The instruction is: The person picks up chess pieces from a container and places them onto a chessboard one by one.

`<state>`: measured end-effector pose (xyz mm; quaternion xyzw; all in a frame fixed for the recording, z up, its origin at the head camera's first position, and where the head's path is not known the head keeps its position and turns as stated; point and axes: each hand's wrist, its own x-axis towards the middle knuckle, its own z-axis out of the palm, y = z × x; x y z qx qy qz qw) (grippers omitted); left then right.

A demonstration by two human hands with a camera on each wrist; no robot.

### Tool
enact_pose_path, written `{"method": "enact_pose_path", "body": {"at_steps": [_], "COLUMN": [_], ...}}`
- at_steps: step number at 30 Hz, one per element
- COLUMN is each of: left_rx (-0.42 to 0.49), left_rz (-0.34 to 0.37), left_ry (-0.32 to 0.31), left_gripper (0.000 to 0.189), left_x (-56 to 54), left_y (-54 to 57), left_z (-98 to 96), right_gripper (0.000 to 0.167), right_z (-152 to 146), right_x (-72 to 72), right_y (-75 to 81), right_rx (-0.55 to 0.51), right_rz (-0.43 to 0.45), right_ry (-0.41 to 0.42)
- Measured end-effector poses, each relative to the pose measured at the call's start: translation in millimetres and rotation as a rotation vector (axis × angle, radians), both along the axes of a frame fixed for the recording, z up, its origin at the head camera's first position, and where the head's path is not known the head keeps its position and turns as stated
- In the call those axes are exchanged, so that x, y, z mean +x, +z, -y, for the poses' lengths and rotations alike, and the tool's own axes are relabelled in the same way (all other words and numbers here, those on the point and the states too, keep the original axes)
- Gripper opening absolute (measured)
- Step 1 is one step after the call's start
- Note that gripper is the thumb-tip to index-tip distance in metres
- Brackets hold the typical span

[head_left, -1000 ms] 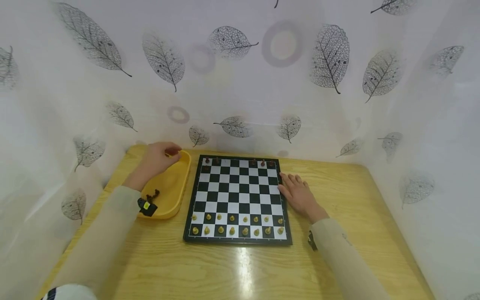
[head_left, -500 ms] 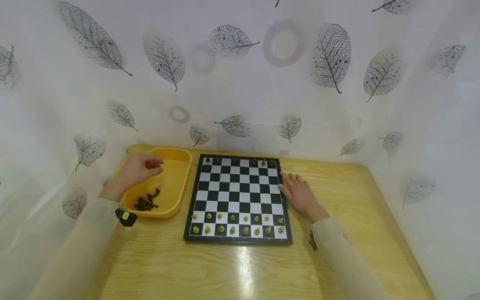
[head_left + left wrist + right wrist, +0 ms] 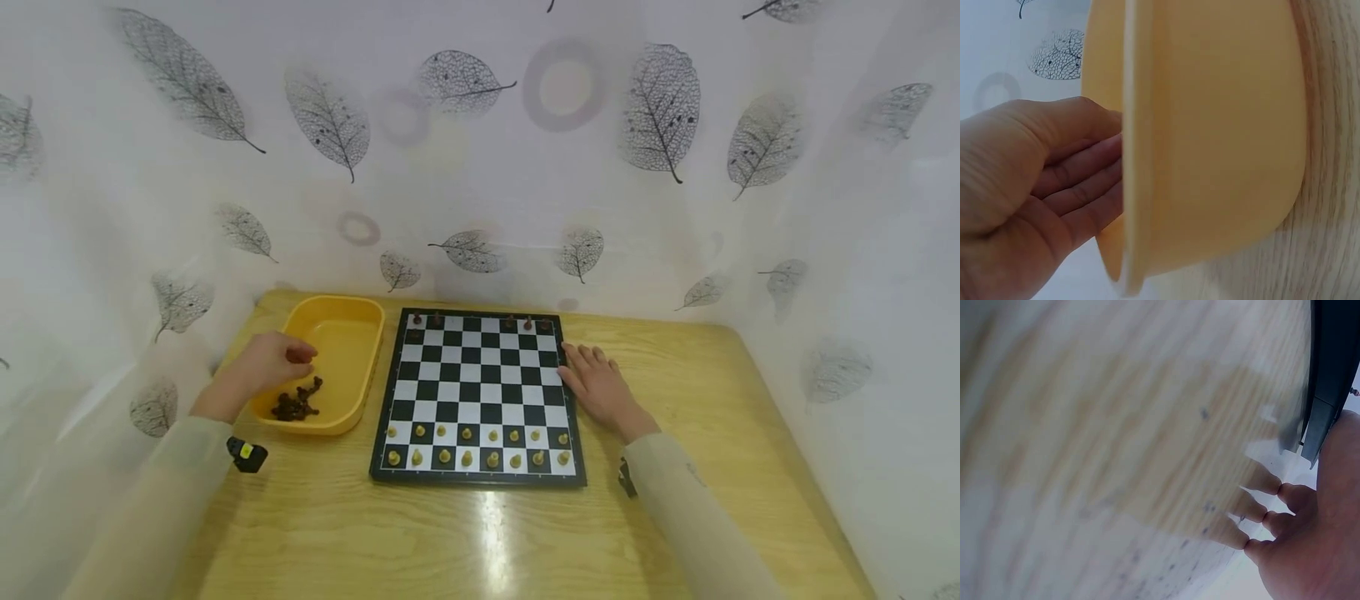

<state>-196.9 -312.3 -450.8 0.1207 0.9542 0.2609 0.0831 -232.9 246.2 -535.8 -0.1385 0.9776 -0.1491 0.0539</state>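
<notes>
My left hand [image 3: 262, 371] reaches over the left rim of a yellow plastic tray [image 3: 372, 358], close to a small heap of dark brown chess pieces [image 3: 296, 404] inside it. In the left wrist view the fingers are loosely bent, and the tray's wall hides their tips. Right of the tray lies a black-and-white chessboard [image 3: 480, 371]. My right hand [image 3: 603, 392] rests beside the board's right edge, fingers spread, thumb at the frame. Two rows of gold chess pieces [image 3: 467, 458] stand along the board's near side. Several dark red pieces [image 3: 528, 323] stand at its far corners.
Everything sits on a light wooden table [image 3: 420, 533]. A whitish curtain [image 3: 487, 167] with leaf prints hangs right behind the table's far edge and along both sides. The tray's raised rim stands between the left wrist and the dark pieces.
My left hand has moved from the tray's far rim back left and towards me, then lower near the dark pieces, which came into sight. The right hand has stayed in place.
</notes>
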Motion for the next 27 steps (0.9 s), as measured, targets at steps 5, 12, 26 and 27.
{"method": "enact_pose_path", "body": {"at_steps": [5,12,26,27], "left_rx": [-0.013,-0.069,-0.072,-0.072], "left_rz": [0.019,0.097,0.016,0.008], "left_ry": [-0.004,0.013,-0.027,-0.026], "left_gripper": [0.03,0.029,0.014,0.013], "left_x": [-1.9,-0.7,-1.0,-1.1], "left_y": [-9.2,-13.6,-26.1,-26.9], "left_z": [-2.0,-6.7,-9.8,-10.1], "right_gripper": [0.069,0.069,0.068,0.069], "right_z": [-1,0,0,0], "right_x": [-0.7,0.4,0.7,0.7], "right_y": [-1.6,0.2,-0.7,-0.8], "right_rx": [-0.008,-0.012,-0.01,-0.007], "right_rz": [0.004,0.003,-0.007,-0.008], "right_ry": [-0.005,-0.006,-0.001,0.0]}}
